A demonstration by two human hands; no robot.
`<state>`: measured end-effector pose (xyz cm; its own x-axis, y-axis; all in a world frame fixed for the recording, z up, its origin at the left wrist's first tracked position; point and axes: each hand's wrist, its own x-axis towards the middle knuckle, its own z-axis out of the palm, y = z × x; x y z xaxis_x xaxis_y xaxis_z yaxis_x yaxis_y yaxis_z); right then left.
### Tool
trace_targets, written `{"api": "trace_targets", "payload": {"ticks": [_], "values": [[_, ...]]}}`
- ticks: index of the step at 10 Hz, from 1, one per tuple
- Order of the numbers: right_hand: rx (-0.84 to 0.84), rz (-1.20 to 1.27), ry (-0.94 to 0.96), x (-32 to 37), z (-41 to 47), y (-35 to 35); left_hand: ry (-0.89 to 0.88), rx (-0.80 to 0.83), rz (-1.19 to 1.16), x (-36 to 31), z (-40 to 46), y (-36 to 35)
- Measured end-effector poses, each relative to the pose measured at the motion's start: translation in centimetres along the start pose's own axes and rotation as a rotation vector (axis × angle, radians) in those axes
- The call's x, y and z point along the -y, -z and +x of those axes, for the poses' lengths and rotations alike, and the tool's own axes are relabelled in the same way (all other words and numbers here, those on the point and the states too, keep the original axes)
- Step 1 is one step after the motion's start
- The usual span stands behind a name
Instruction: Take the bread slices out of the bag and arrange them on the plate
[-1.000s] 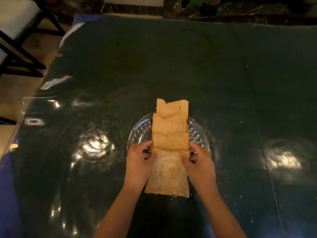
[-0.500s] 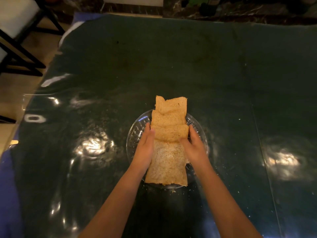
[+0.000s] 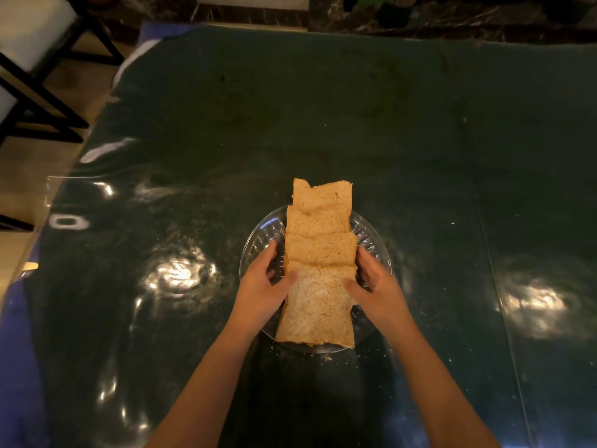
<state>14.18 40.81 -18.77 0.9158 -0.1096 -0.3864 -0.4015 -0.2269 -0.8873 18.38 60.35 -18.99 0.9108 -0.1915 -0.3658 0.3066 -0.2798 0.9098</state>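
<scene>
A dim room with a pale floor at nine o'clock holds a large table (image 3: pixel 323 124) under a dark green cloth, itself covered by a clear, glossy plastic sheet (image 3: pixel 181 273) that throws back bright spots of lamp light at eight and four o'clock. A dark-framed chair (image 3: pixel 35 43) with a white cushion stands off the table's corner at ten o'clock, and a dark marbled ledge runs along the far edge at twelve.

Near the middle of the table, just toward six o'clock, sits a round cut-glass plate (image 3: pixel 258 240). Four brown bread slices (image 3: pixel 319 250) lie across it in an overlapping row running from twelve to six o'clock; the farthest slice overhangs the rim at twelve, and the nearest, largest-looking slice (image 3: pixel 315 315) reaches the rim at six.

Two bare forearms come in from six o'clock. The left hand (image 3: pixel 261 289) sits at the row's nine o'clock side, fingers spread and loosely curved, thumb tip touching the nearest slice's edge, gripping nothing. The right hand (image 3: pixel 376 286) mirrors it at three o'clock, fingers open and extended along the side of the row, thumb resting on the same slice.

Pale crumbs (image 3: pixel 328 357) dot the sheet just past the plate at six and five o'clock.
</scene>
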Motion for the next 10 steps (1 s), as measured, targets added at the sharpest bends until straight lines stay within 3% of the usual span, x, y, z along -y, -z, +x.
{"api": "trace_targets", "payload": {"ticks": [2, 3, 5, 10], "values": [[-0.059, -0.108, 0.012, -0.1, -0.9, -0.5, 0.016, 0.021, 0.048, 0.3, -1.0, 0.7], [-0.256, -0.231, 0.023, 0.0, -1.7, -0.5, 0.009, -0.137, 0.203, 0.0, -1.3, 1.0], [-0.347, -0.330, -0.031, 0.3, -3.4, -1.6, 0.099, -0.176, 0.254, 0.1, -2.6, 0.2], [-0.324, -0.358, -0.073, 0.6, -4.6, -2.7, 0.137, -0.167, 0.303, -0.1, -4.0, -0.1]]}}
